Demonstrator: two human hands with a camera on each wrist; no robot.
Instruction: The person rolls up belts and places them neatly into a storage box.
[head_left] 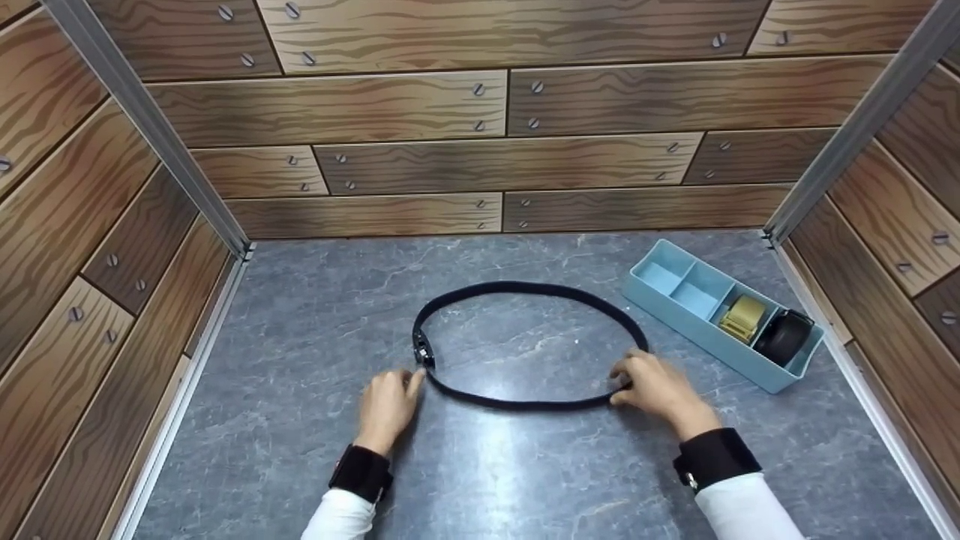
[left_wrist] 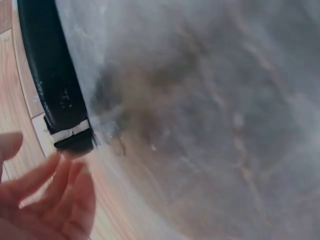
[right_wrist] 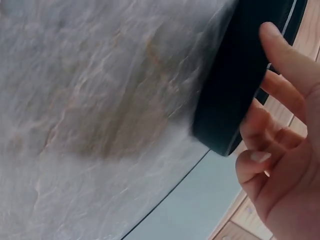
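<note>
A black belt (head_left: 525, 406) lies in a wide loop on the grey marbled tabletop, its dark shiny buckle (head_left: 424, 352) at the loop's left side. My left hand (head_left: 386, 409) is just below the buckle, the thumb stretched toward the strap. In the left wrist view, the fingertips are right at the end of the belt (left_wrist: 52, 65) by a silvery metal band, the thumb standing apart. My right hand (head_left: 658, 386) holds the loop's right side. Seen from the right wrist, its thumb lies over one face of the strap (right_wrist: 230, 75) and the fingers are behind it.
To the right of the loop, a light blue divided tray (head_left: 697, 330) stands at an angle. A yellow coiled item (head_left: 744, 316) and a black coiled item (head_left: 784, 337) sit in its nearer compartments. Wood-patterned walls (head_left: 412, 169) enclose the tabletop at the back and both sides.
</note>
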